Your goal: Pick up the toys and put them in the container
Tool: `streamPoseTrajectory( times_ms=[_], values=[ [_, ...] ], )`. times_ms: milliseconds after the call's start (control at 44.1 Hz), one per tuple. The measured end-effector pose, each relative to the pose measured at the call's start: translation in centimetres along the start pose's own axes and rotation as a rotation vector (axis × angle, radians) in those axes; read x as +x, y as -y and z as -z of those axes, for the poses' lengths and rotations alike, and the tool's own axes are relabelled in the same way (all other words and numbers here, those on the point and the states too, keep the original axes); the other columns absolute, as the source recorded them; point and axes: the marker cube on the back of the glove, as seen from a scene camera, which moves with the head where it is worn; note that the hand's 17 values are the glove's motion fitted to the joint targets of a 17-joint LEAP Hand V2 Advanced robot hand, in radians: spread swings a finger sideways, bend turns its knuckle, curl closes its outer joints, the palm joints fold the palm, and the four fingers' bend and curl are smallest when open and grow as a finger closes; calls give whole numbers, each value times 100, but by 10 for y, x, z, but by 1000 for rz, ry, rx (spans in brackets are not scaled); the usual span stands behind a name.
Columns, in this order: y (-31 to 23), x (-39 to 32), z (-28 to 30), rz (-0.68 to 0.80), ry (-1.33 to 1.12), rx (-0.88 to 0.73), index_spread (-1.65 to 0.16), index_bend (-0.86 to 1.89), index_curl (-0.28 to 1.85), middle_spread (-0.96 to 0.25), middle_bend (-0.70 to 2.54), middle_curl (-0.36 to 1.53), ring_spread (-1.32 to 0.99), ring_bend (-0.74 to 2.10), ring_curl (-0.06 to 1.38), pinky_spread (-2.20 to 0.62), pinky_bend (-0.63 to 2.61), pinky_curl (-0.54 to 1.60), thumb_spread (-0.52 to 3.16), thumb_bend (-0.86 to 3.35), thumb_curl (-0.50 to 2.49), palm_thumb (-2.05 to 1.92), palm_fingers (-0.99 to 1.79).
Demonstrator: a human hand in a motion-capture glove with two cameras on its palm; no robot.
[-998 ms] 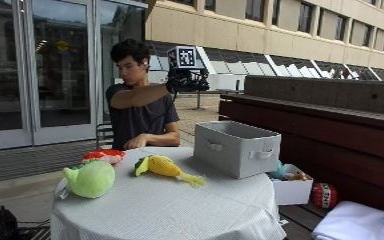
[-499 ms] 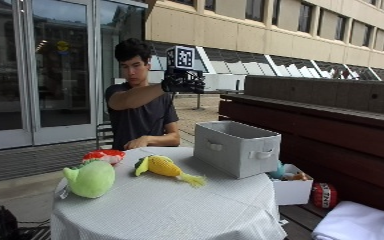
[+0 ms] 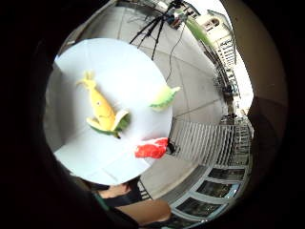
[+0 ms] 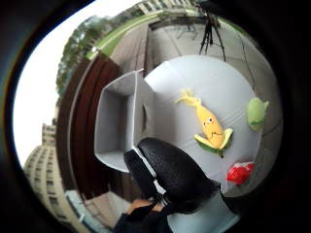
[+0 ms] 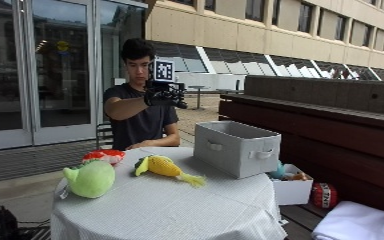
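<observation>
Height is the relation on which the coming move turns: the gloved right hand [image 5: 160, 94] is held up at chest level in front of the person, well above the round worktop [image 5: 172, 210], and all three toys lie below it and well apart from it. Whether the grip is spread or pressed together cannot be told from these views; nothing is seen to be held in it. The yellow corn toy [image 5: 164, 167] lies near the middle of the worktop, between the grey container [image 5: 237, 148] and the green toy [image 5: 90, 178], and its long axis is seen to run across the worktop, the green husk end turned toward the red toy [image 5: 104, 156] and the thin yellow tassel end pointing toward the near edge. The red toy lies at the edge on the person's side and is judged to be the nearest one to the hand. All toys are soft plush; the green one is rounded and the corn one is long. The container is an open box of grey fabric with cut handles, and it stands upright near the edge of the worktop. The worktop is covered with a pale cloth. None of the toys is yet in the container.
</observation>
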Motion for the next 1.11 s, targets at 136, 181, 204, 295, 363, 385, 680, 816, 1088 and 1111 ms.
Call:
streamPoseTrajectory(
  times_ms=[136,181,204,295,363,385,680,816,1088,1111],
  values=[
    [-5,9,-37,-52,-8,-19,-25,13,28,-9,19,32,-25,18,20,-3,49,32,105,-8,10,-10,-9],
    [-8,9,-51,-129,-1,-48,-25,13,27,-9,20,32,-25,18,20,-2,49,32,104,-8,10,-10,-9],
    [-8,11,-58,-143,6,-60,-25,13,27,-9,20,33,-25,19,21,-2,48,32,104,-8,11,-10,-9],
    [-8,22,-84,-42,30,-51,-25,13,27,-8,20,34,-24,18,21,-2,48,32,102,-8,12,-11,-9],
    [-14,24,-106,-49,39,-71,-25,13,27,-8,19,34,-24,18,21,-1,48,33,101,-8,12,-11,-10],
    [-14,26,-114,-44,42,-86,-25,13,27,-8,20,34,-23,18,22,-1,48,33,101,-8,12,-10,-10],
    [-21,27,-193,-85,102,-240,-25,11,25,-7,25,38,-21,19,23,0,46,33,101,-5,16,-5,-6],
    [-21,29,-217,-87,76,-255,-25,7,23,-7,26,39,-17,22,25,2,58,36,105,-2,19,0,-3],
    [-29,20,-221,-180,136,-224,-28,3,8,-9,53,48,-24,74,36,-16,95,40,126,40,38,70,72],
    [-28,20,-219,-181,116,-209,-28,2,6,-9,59,49,-25,82,38,-19,91,39,121,44,41,77,81]
  ],
)
